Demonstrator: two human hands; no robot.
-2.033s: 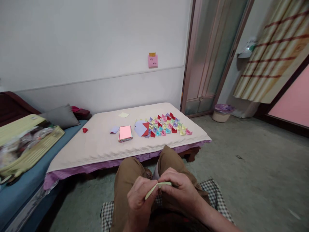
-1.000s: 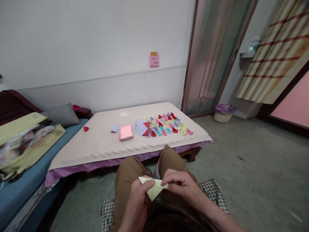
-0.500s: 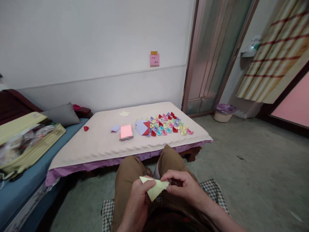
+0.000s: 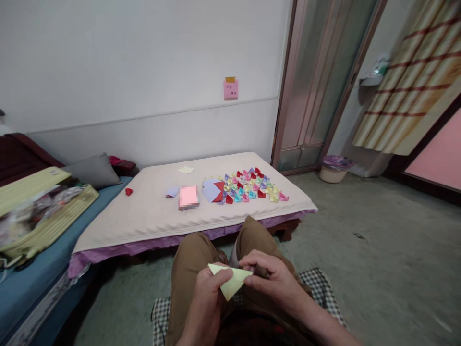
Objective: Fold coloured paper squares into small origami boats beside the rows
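Note:
A pale yellow sheet of paper [image 4: 232,284], folded into a triangle, is held over my lap with its point downward. My left hand [image 4: 209,293] pinches its left part, thumb on top and fingers behind. At the paper's right corner, the thumb and fingertips of my right hand [image 4: 272,276] close on the edge. Beyond my knees, many small folded paper boats [image 4: 248,185] in several colours lie on the low cloth-covered table [image 4: 144,216]. A larger lilac and red paper piece [image 4: 212,191] lies beside them.
A stack of square paper [image 4: 188,197], a lilac sheet [image 4: 172,192], a yellow sheet [image 4: 186,170] and a crumpled red piece [image 4: 128,191] are on the table. A blue bed [image 4: 21,293] stands left; a lined bin [image 4: 333,170] is at right.
The right thumb has shifted slightly left along the paper's corner, and the right fingers have lifted a little. The left hand keeps its hold in the same place.

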